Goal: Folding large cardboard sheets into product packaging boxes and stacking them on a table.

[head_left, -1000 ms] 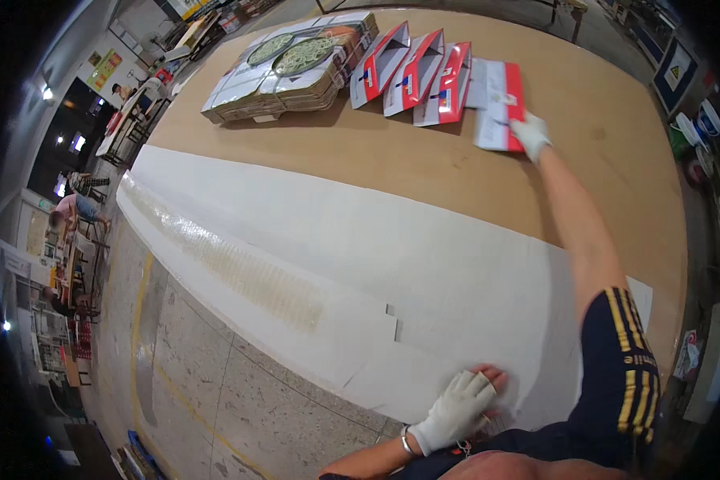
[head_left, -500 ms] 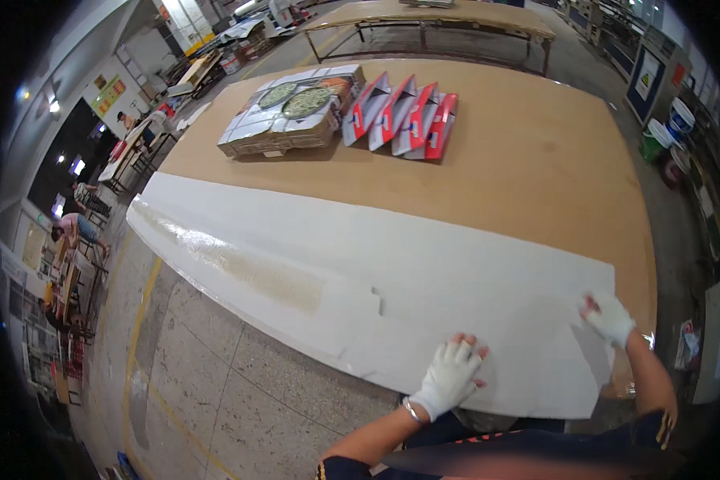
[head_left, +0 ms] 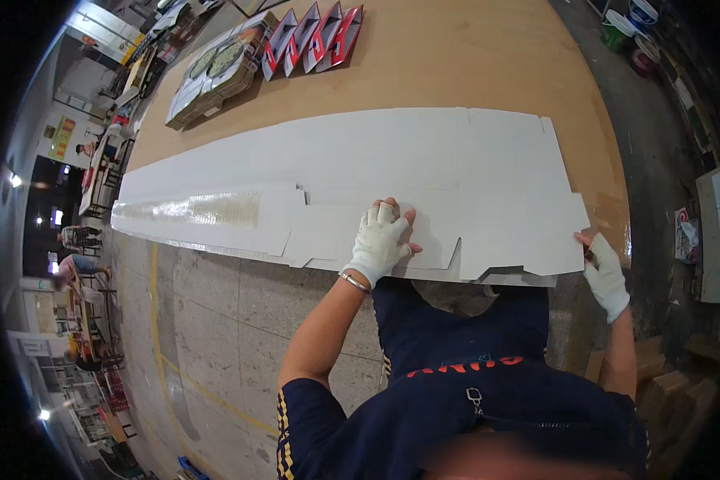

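Note:
A long white cardboard sheet lies across the near side of the table, with cut notches and flaps along its near edge. A glossy strip of clear tape covers part of its left end. My left hand, in a white fingerless glove, rests palm down on the sheet near its front edge, fingers spread. At the right end, my right hand, gloved alike, has its fingers bent at the sheet's corner and appears to pinch the edge; its fingertips are partly hidden.
Toward the back of the brown tabletop lie a stack of printed flat cartons and several folded red-and-white card pieces. Buckets stand beyond the right side. People sit at other tables far left.
My view has turned and shifted. My right hand has gone from lying on the sheet to its right edge. Cut flaps now show along the near side; my left hand still presses the sheet.

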`<state>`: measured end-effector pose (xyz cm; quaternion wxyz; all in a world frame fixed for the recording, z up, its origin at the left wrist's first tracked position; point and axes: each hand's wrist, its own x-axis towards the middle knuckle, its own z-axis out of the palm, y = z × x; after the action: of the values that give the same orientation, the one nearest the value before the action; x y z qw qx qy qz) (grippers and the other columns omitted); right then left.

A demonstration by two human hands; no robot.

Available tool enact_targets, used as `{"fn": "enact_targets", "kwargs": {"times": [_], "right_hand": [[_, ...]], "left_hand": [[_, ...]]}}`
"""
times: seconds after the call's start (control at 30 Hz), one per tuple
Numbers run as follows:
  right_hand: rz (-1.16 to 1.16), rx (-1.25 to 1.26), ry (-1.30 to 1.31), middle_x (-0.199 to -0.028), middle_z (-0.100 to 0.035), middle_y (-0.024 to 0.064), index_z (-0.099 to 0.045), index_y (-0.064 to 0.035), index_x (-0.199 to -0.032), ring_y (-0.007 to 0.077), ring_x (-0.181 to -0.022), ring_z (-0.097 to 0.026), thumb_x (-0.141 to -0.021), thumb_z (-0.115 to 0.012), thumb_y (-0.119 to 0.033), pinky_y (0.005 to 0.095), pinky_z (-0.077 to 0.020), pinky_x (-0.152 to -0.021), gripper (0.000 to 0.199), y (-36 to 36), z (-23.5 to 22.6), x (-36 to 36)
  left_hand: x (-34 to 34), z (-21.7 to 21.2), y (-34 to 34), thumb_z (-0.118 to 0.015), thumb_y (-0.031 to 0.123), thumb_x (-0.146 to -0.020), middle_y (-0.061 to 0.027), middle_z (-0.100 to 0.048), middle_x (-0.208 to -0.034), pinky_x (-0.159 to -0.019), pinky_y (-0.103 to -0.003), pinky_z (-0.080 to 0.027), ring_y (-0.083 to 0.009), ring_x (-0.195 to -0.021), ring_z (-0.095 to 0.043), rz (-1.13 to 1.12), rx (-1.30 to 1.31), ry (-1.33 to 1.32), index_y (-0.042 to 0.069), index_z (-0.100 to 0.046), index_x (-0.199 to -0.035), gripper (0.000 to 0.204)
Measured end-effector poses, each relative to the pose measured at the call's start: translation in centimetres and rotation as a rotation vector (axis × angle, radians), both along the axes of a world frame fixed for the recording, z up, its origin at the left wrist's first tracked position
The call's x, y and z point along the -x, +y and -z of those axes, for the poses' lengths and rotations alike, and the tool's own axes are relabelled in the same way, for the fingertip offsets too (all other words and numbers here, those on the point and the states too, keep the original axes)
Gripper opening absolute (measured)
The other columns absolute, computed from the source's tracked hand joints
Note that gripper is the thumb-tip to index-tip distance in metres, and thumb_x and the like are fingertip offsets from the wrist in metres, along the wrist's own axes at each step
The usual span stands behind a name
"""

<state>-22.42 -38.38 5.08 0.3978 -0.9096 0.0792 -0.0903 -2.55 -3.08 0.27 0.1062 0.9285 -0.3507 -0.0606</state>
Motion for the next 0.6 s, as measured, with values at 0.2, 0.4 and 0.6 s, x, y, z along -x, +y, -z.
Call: {"fn": "enact_targets", "kwargs": {"times": [0.2, 0.4, 0.6], "right_hand": [[0.141, 0.104, -0.189, -0.088, -0.048, 0.0057, -0.064, -0.0028, -0.093, 0.0204, -0.089, -0.052, -0.061, -0.043, 0.019, 0.0245, -0.0395, -0.082, 0.044, -1.6, 2.5, -0.9], [0.146, 0.172, -0.306, -0.09, -0.055, 0.0088, -0.063, -0.0054, -0.089, 0.0263, -0.09, -0.052, -0.055, -0.048, 0.015, 0.031, -0.0414, -0.082, 0.042, -1.8, 4.4, -0.7], [0.14, 0.243, -0.241, -0.09, -0.058, 0.011, -0.062, -0.0058, -0.089, 0.0297, -0.088, -0.053, -0.059, -0.063, 0.002, 0.0365, -0.0437, -0.079, 0.031, -1.0, 6.4, -0.3]], "left_hand": [[0.1, -1.5, 0.2, -0.074, 0.043, -0.059, -0.0137, -0.04, -0.13, -0.099, -0.046, -0.034, -0.0396, -0.121, -0.034, 0.244, 0.045, -0.021, 0.011, -0.058, -0.114, 0.066], [-0.9, -1.1, -0.3, -0.072, 0.03, -0.067, -0.0076, -0.049, -0.121, -0.101, -0.042, -0.032, -0.0315, -0.12, -0.037, 0.307, 0.137, 0.009, 0.011, -0.064, -0.105, 0.043], [-1.7, 1.5, -1.3, -0.07, 0.026, -0.069, -0.0052, -0.055, -0.105, -0.088, -0.039, -0.039, -0.0267, -0.103, -0.048, 0.091, 0.35, 0.112, 0.011, -0.066, -0.086, 0.023]]}}
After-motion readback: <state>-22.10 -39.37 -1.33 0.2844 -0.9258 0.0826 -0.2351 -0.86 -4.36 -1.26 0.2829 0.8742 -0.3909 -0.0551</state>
